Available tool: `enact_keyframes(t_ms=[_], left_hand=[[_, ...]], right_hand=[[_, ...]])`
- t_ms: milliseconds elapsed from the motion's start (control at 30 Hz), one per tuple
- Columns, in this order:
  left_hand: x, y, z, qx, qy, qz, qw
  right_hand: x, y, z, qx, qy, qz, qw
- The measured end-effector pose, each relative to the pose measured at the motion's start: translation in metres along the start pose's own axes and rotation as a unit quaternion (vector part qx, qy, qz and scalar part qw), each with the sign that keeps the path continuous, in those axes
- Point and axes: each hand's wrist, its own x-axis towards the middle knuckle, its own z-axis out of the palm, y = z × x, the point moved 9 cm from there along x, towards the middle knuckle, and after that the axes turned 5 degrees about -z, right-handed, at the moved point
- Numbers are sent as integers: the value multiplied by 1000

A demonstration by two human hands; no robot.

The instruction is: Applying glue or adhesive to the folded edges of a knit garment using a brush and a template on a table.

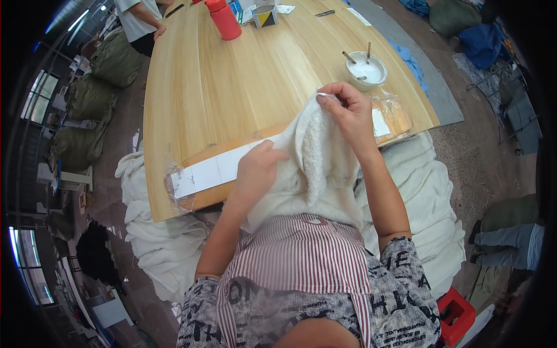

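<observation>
A white fluffy towel (316, 156) hangs in folds in front of my apron, over the table's near edge. My right hand (351, 113) pinches its upper corner between thumb and fingers and holds it raised. Lower and to the left, my left hand (255, 174) is closed at the towel's left edge, its fingers curled and partly hidden. The towel's looped inner face shows between the two hands.
On the wooden table (232, 87) stand a white bowl (371, 72) of white stuff with several handles in it, a red bottle (224, 20) and a small box (265, 17). Piles of white cloth (156, 232) lie on both sides. Another person (139, 20) stands at far left.
</observation>
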Motion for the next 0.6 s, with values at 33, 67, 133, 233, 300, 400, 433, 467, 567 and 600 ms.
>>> enact_keyframes(t_ms=[33, 67, 133, 233, 300, 400, 433, 467, 567, 600], left_hand=[[-4, 5, -1, 66, 55, -2, 996], [-5, 8, 5, 66, 56, 0, 996], [-8, 14, 12, -54, 59, 23, 997], [-8, 29, 18, 33, 88, 39, 995], [-5, 21, 28, 52, 93, 0, 994], [3, -1, 31, 0, 83, -39, 996], [6, -6, 30, -71, 68, -38, 994], [4, -10, 28, -68, 67, -38, 995], [1, -17, 12, -250, 86, -44, 963], [1, -19, 12, -312, 65, -77, 945]], right_hand=[[-2, -1, 0, -9, 1, 2, 1000], [-3, -3, 1, -18, 2, 4, 1000], [-5, -4, 4, -12, 7, 1, 1000], [-6, -4, 7, -15, 12, -5, 1000], [-6, -3, 7, -22, 14, -8, 1000], [-4, 0, 5, -21, 20, -5, 1000], [-3, 3, 1, -25, 22, 2, 999], [-2, 5, -2, -29, 24, 8, 999], [-7, 16, -11, 14, 38, 40, 998], [-9, 16, -12, 18, 37, 38, 998]])
